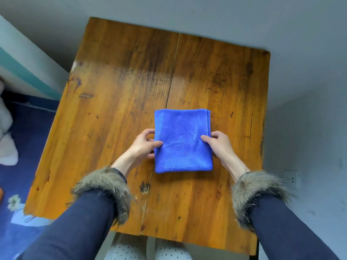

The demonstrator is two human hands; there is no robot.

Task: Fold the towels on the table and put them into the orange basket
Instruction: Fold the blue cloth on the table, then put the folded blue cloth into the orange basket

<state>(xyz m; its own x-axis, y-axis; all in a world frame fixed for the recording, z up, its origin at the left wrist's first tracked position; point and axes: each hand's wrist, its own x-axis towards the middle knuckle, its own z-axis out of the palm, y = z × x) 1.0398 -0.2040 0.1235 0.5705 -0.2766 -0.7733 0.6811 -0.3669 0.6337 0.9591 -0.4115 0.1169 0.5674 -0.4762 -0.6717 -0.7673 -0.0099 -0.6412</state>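
Blue towel (183, 140): folded into a near-square pad, lying flat on the wooden table (116, 94), toward the near half, just right of the centre seam.
Left hand (142, 145): pinches the towel's left edge, thumb on top, fingers curled under.
Right hand (218, 144): pinches the right edge the same way, thumb on the cloth.
Key relation: the towel sits directly between the two hands, straight ahead of the person; both are equally near, and its slightly longer side runs away from the body.
Stage: folding looks done, so lifting it toward the basket seems the likely step.
Orange basket: not clearly in view; only an orange sliver (1, 196) at the far left edge, which I cannot identify.
Sleeves: dark blue with fur cuffs (105, 186).
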